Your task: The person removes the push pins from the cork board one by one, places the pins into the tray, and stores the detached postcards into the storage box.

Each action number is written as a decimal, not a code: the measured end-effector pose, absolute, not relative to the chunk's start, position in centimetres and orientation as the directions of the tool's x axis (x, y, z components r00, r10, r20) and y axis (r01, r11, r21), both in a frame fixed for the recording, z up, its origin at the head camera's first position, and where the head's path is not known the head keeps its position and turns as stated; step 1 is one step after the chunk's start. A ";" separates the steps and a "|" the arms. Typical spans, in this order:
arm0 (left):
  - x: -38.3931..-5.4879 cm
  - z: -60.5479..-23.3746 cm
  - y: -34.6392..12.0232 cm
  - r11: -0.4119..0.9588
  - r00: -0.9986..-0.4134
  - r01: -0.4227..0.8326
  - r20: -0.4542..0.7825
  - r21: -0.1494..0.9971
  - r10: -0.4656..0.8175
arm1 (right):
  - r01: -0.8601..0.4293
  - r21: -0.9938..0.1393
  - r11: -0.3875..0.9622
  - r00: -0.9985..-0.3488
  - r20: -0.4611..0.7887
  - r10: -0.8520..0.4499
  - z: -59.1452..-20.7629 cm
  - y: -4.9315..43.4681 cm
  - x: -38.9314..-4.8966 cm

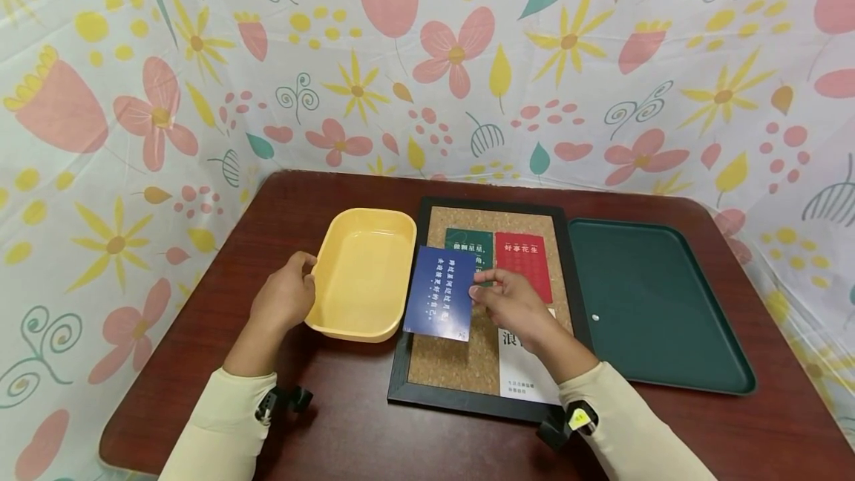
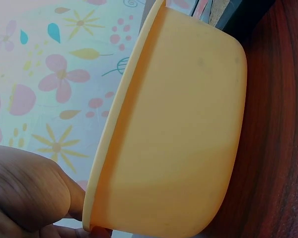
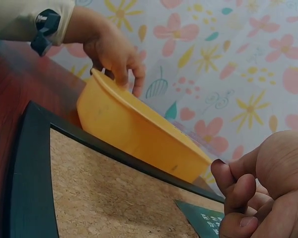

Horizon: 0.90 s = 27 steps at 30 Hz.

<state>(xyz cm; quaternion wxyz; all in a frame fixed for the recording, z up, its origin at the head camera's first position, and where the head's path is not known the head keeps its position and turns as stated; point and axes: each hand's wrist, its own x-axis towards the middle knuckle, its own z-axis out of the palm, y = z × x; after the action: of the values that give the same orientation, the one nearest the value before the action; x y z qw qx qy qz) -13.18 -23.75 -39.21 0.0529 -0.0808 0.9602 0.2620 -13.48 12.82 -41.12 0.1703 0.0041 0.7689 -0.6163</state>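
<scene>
My left hand (image 1: 283,295) grips the left rim of a yellow plastic basin (image 1: 364,273), thumb on the wall side. In the left wrist view the basin's outer wall (image 2: 174,119) fills the middle. With thumb and fingers, my right hand (image 1: 517,306) pinches the right edge of a blue card (image 1: 437,295) with white writing. The card hangs over the left part of a black-framed cork board (image 1: 437,373) and partly covers a green card (image 1: 470,240). A red card (image 1: 524,262) lies on the board, and a white card (image 1: 517,373) is partly hidden under my right forearm.
Right of the board lies a dark green tray (image 1: 654,295), with a small white round item (image 1: 595,317) near its left edge. Everything rests on a dark red-brown wooden table (image 1: 347,421). A flower-patterned cloth (image 1: 401,80) hangs behind and along the sides.
</scene>
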 end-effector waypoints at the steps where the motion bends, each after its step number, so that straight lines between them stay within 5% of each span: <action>1: -13.2 -39.2 -23.8 0.851 -0.982 -0.181 -0.142 0.493 -0.127 | 0.218 -0.946 0.240 -0.942 -0.268 -0.202 -41.1 12.8 -13.5; 27: -13.2 -39.4 -23.8 0.846 -0.982 -0.179 -0.142 0.503 -0.124 | 0.227 -0.939 0.257 -0.945 -0.277 -0.176 -41.6 11.0 -14.1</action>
<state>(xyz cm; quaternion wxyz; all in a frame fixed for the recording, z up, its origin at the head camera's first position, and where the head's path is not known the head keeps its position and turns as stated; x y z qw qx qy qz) -13.22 -23.85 -39.39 0.0518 -0.0791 0.9593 0.2662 -14.10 10.96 -41.63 0.1654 0.0167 0.7753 -0.6094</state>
